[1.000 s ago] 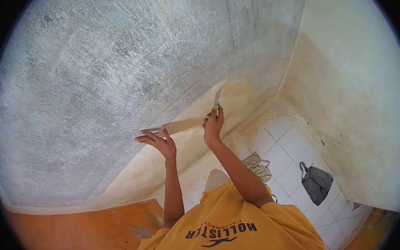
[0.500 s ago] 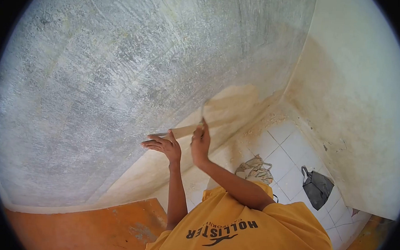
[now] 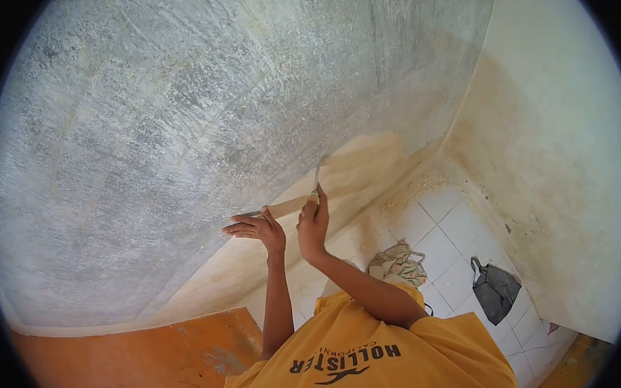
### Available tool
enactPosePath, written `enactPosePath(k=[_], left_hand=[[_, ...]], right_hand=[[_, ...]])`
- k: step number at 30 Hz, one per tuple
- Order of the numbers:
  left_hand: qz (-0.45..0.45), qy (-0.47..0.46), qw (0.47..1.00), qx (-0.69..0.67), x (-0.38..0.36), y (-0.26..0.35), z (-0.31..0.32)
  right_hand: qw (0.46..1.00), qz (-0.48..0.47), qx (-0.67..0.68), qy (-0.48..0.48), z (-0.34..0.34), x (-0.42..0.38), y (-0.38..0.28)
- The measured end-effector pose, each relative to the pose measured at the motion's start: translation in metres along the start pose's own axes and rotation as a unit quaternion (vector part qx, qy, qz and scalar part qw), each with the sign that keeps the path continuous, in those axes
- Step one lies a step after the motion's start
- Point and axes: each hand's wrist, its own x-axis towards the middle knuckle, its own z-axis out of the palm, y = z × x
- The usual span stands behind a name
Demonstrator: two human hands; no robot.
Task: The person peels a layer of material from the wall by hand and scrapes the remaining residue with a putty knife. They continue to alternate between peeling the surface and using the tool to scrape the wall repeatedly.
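Note:
Upright in my right hand is a putty knife, its pale handle inside the closed fingers. Its narrow blade points up and overlaps the edge between the grey-streaked wall coating and the cream wall surface. Just to the left, my left hand is close to the wall, with its thumb raised and its fingers extended leftward. A thin grey flat piece shows between that thumb and the fingers; most of it is hidden, and I cannot tell its kind.
A wall corner rises at the right beside a stained pale wall. White floor tiles lie below, with a crumpled patterned cloth and a dark grey bag on them. An orange surface is at lower left.
My left hand has shifted slightly right, the thin grey piece along with it. The putty knife, blurred before, now shows sharply, at nearly the same place on the wall.

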Motion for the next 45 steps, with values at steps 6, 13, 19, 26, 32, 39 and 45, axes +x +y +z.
enactPosePath(k=[6, 13, 19, 26, 32, 39, 45], left_hand=[[0.005, -0.003, 1.0, 0.016, -0.001, -0.008, 0.003], [-0.006, -0.008, 1.0, 0.005, -0.005, 0.008, 0.007], [-0.02, -0.042, 0.999, 0.02, -0.003, 0.017, -0.002], [-0.019, -0.045, 0.997, 0.051, -0.004, 0.003, 0.01], [-0.04, -0.056, 0.997, 0.037, -0.011, -0.001, 0.023], [-0.019, -0.041, 0.998, 0.05, -0.009, 0.009, 0.016], [-0.002, -0.048, 0.994, 0.101, -0.005, -0.011, 0.026]], right_hand=[[0.994, 0.017, 0.056, 0.087, -0.013, 0.044, 0.005], [0.985, 0.121, 0.125, -0.002, -0.009, 0.007, -0.034], [0.99, 0.098, 0.097, 0.004, 0.002, -0.011, -0.015], [0.988, 0.098, 0.102, 0.062, -0.016, 0.035, -0.021], [0.988, 0.106, 0.1, 0.051, -0.002, 0.01, -0.018], [0.979, 0.152, 0.114, 0.068, -0.017, 0.01, -0.039], [0.985, 0.135, 0.095, 0.054, -0.014, 0.019, -0.029]])
